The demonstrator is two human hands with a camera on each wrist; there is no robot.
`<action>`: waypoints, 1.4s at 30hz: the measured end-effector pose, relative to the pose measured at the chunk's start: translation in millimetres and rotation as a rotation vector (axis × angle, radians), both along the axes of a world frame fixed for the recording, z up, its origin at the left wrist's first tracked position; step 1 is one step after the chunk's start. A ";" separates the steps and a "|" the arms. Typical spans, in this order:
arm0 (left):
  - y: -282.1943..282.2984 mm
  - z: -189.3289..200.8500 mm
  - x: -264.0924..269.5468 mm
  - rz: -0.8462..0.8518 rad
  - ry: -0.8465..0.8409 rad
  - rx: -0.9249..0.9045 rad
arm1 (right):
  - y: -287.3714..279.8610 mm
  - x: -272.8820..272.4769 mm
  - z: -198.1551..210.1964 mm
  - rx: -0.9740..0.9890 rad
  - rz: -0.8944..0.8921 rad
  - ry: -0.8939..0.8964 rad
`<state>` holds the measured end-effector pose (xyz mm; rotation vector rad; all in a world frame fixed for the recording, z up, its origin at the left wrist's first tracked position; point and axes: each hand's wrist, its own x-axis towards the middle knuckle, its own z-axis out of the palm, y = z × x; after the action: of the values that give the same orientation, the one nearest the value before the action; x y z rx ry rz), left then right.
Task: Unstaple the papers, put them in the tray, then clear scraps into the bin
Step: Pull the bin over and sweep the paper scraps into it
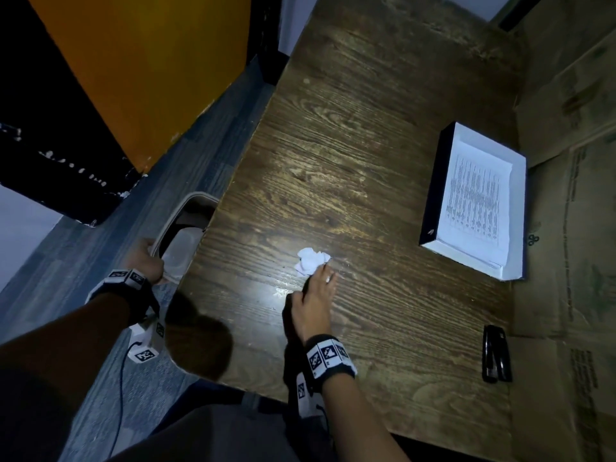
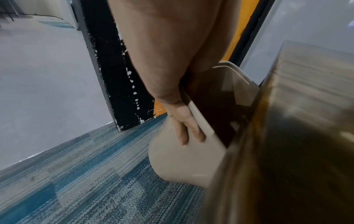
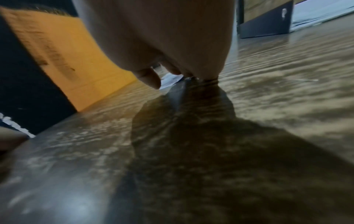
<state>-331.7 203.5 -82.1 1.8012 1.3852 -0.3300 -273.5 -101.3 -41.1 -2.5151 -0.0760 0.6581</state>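
Observation:
A crumpled white paper scrap (image 1: 311, 261) lies on the dark wooden table (image 1: 350, 128), left of centre. My right hand (image 1: 320, 275) reaches flat over the table, its straight fingers touching the scrap's near side. In the right wrist view the fingertips (image 3: 201, 75) press down on the wood with the scrap (image 3: 170, 79) just beyond them. My left hand (image 1: 150, 258) grips the rim of the beige bin (image 1: 186, 201), held against the table's left edge. The left wrist view shows its fingers (image 2: 191, 130) curled over the bin's (image 2: 182, 163) wall. Printed papers (image 1: 476, 195) lie in the tray (image 1: 433, 181) at the right.
A black stapler (image 1: 496, 353) lies near the table's right front corner. Cardboard (image 1: 573, 228) stands along the right side. An orange and black panel (image 1: 133, 78) rises on the left above blue-grey carpet (image 1: 83, 245). Something pale and translucent (image 1: 180, 251) sits inside the bin.

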 end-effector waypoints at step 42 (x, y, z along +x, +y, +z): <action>-2.8 -4.4 -0.9 -0.011 -0.083 0.029 | 15.9 -3.8 -6.4 -0.181 -0.019 0.022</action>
<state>-332.6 200.7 -86.5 1.8261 1.3282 -0.2393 -277.3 -85.4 -47.5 -2.6772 0.0168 0.7136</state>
